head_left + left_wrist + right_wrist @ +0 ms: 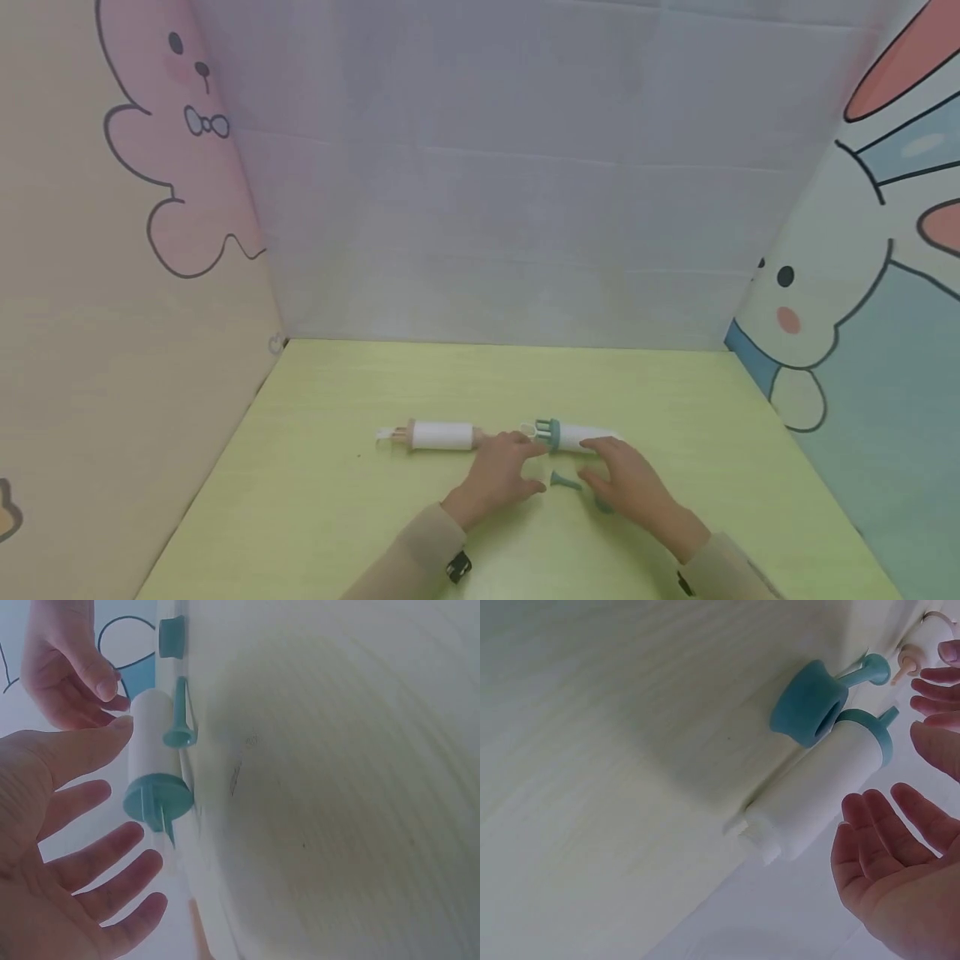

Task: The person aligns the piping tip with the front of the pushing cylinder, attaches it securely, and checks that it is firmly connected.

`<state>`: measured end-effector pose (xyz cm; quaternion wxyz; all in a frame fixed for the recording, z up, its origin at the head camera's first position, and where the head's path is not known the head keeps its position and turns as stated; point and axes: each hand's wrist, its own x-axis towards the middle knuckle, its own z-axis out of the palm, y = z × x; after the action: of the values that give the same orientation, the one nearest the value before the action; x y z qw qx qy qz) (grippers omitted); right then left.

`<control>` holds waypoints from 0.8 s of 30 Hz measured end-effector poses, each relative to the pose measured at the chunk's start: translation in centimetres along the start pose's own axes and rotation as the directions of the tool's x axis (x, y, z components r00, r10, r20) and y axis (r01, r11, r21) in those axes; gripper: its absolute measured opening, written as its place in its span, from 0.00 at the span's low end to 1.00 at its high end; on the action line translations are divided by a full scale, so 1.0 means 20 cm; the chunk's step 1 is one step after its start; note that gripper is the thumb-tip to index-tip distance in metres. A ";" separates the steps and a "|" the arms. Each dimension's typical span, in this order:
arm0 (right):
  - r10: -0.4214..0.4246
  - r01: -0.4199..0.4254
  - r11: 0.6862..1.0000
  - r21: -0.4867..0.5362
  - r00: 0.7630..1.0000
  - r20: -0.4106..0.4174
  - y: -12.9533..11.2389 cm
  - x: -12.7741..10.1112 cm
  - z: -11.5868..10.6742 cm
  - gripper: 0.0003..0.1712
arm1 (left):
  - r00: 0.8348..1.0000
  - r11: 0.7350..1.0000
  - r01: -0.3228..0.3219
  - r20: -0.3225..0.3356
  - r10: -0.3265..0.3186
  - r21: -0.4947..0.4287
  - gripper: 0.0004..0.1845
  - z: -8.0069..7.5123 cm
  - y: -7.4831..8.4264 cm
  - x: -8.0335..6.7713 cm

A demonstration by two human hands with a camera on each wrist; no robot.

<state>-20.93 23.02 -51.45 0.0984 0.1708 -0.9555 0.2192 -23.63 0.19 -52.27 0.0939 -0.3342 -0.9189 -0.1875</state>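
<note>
On the table lies a white tube [581,436] with a teal pronged collar at its left end. My right hand [633,483] hovers beside its plain end, fingers loosely bent and holding nothing. Nearer to me are a teal stem with a flared end [566,481] and a teal ring-shaped cap [802,705], the cap partly hidden by the right hand in the head view. My left hand [501,471] spreads its fingers to the left of these parts, also empty. It overlaps the peach tip of a second white tube [442,435], which has peach fittings at both ends.
The yellow table [315,500] is bounded by a pale back wall [480,192] and printed side walls with a pink bear and a white rabbit [817,292]. A small clear piece [384,433] shows at the left end of the peach-fitted tube.
</note>
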 end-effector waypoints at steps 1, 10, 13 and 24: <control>0.003 -0.003 1.000 -0.006 1.000 0.004 0.00 -0.01 0.00 0.24 | 1.000 1.000 -0.017 -0.005 0.017 0.005 0.27 0.01 0.01 0.00; 0.002 0.004 0.998 -0.061 0.997 0.083 0.01 -0.08 0.00 0.23 | 0.997 1.000 -0.003 0.081 0.002 0.011 0.25 0.07 0.06 0.03; -0.004 0.012 0.997 -0.080 0.995 0.098 0.02 -0.10 0.00 0.23 | 0.992 0.999 0.018 0.125 -0.021 0.028 0.25 0.09 0.06 0.04; 0.022 -0.012 0.998 -0.058 0.985 0.172 0.06 -0.17 0.00 0.21 | 0.981 1.000 0.026 0.190 -0.029 0.015 0.23 0.16 0.07 0.07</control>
<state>-18.22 25.04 -52.73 0.0180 0.1782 -0.9678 0.1770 -24.07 3.31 -54.44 0.0055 -0.3372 -0.9294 -0.1502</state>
